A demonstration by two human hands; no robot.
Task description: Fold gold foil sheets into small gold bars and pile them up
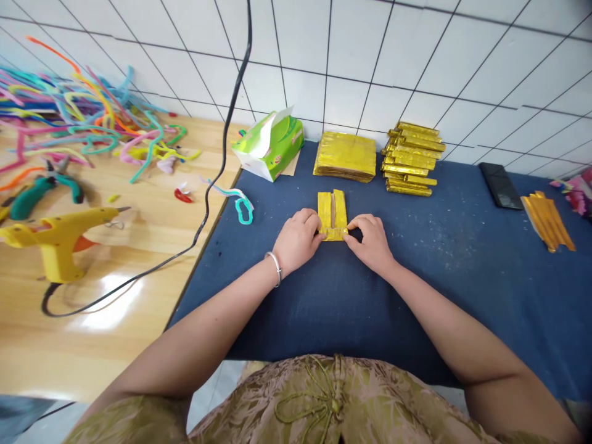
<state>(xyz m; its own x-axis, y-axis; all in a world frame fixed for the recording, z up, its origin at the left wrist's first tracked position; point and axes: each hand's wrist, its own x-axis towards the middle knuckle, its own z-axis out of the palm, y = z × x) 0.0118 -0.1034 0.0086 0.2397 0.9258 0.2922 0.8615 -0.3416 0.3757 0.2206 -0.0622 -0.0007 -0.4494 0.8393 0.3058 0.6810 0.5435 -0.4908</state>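
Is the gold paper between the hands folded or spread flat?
Folded: the gold paper shows two narrow strips with a slit between, its near end pinched by left hand and right hand.

The near end of the folded gold paper [332, 217] is covered by the fingertips of the left hand [297, 239] and right hand [371, 242], so the fold there cannot be seen. To the right of that paper, a pink thing [579, 192] is cut off by the picture's edge. Far to its left, the yellow glue gun [55, 237] and the green-handled pliers [39, 191] are blurred, and the print on the green tissue box [271, 146] behind the paper is too small to read
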